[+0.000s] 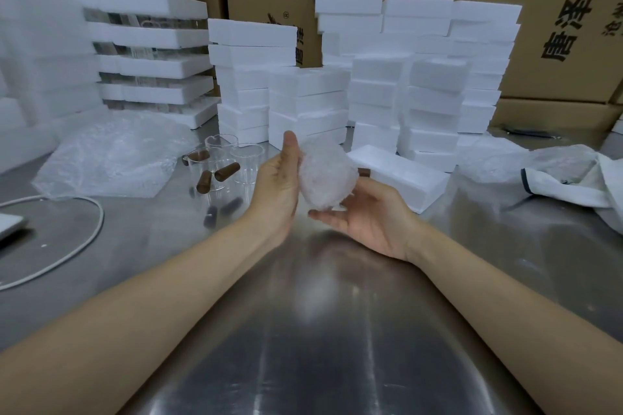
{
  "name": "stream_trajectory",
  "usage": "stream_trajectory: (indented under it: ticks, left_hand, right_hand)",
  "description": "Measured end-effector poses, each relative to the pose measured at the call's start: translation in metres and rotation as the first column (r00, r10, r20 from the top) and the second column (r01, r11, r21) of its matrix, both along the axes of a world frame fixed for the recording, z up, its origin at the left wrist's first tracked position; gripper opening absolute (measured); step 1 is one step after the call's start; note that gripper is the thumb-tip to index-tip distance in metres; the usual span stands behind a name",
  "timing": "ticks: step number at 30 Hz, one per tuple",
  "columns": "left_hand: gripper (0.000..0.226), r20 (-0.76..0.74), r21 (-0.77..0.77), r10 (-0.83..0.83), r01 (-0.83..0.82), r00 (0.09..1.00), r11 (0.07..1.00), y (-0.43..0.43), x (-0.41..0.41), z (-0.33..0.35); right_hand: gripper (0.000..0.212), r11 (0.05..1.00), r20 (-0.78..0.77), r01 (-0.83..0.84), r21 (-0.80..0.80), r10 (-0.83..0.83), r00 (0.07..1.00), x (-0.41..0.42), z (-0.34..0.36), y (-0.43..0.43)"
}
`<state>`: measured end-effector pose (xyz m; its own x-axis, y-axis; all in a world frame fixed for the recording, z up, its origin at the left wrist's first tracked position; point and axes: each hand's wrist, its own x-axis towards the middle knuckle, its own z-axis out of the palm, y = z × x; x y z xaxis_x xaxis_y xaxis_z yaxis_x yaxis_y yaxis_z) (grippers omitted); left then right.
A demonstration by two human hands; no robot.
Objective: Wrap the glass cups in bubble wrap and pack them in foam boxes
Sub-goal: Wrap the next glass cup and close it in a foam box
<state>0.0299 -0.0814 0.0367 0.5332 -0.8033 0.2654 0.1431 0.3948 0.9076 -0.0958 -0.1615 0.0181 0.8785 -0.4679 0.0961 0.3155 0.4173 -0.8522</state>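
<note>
Left hand (276, 185): stood upright, fingers straight, palm pressed against the wrapped cup (325, 175).
Right hand (367, 216): palm up, fingers extended, supported it underneath.

The wrapped cup (325, 178) sits above the surface (320, 330), between my left hand (278, 178) at its left side and my right hand (371, 216) beneath it. Glass cups (219, 165) stand to its left, with the bubble wrap sheet (108, 158) further left. One foam box (401, 172) lies just right of it. Stacked foam boxes (371, 87) stand behind it, and cartons (556, 44) stand behind those.
</note>
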Motion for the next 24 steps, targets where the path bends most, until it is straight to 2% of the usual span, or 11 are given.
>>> stream_trajectory:
  ticks: [3, 5, 8, 10, 12, 15, 17, 21, 24]
  left_hand:
    - [0.048, 0.067, 0.017, 0.042, -0.043, 0.997, 0.999, -0.004, 0.007, -0.004]
    - [0.047, 0.081, 0.092, 0.002, -0.009, 0.997, 0.996, -0.007, 0.010, -0.011]
    - [0.052, 0.055, 0.185, -0.114, 0.103, 0.992, 0.977, -0.010, 0.011, -0.016]
    - [0.043, 0.036, 0.192, -0.099, 0.090, 0.994, 0.977, -0.013, 0.013, -0.018]
    - [0.032, 0.093, 0.204, -0.044, 0.025, 0.995, 0.979, -0.015, 0.014, -0.021]
    - [0.011, 0.282, 0.186, 0.016, -0.071, 0.959, 0.980, -0.014, 0.017, -0.025]
    - [0.009, 0.355, 0.163, 0.023, -0.086, 0.935, 0.983, -0.013, 0.019, -0.027]
    - [0.007, 0.369, 0.171, 0.020, -0.089, 0.929, 0.981, -0.012, 0.022, -0.027]
    - [0.015, 0.343, 0.214, -0.010, -0.068, 0.939, 0.974, -0.013, 0.023, -0.024]
  right_hand:
    - [0.028, 0.941, 0.042, 0.263, -0.214, -0.260, 0.965, 0.000, 0.000, -0.009]
    - [0.026, 0.876, 0.034, 0.404, -0.265, -0.410, 0.911, -0.003, -0.001, -0.015]
    - [0.029, 0.818, 0.022, 0.483, -0.313, -0.502, 0.865, -0.005, -0.007, -0.021]
    - [0.026, 0.781, 0.025, 0.524, -0.339, -0.549, 0.835, -0.003, -0.008, -0.021]
    - [0.025, 0.768, 0.019, 0.544, -0.338, -0.572, 0.820, -0.002, -0.008, -0.021]
    - [0.026, 0.776, -0.034, 0.522, -0.354, -0.569, 0.822, -0.003, -0.008, -0.020]
    - [0.028, 0.778, -0.075, 0.482, -0.404, -0.553, 0.830, -0.003, -0.008, -0.020]
    - [0.030, 0.741, -0.096, 0.440, -0.507, -0.556, 0.826, -0.004, -0.008, -0.019]
    - [0.027, 0.640, -0.098, 0.400, -0.656, -0.597, 0.796, -0.005, -0.009, -0.019]
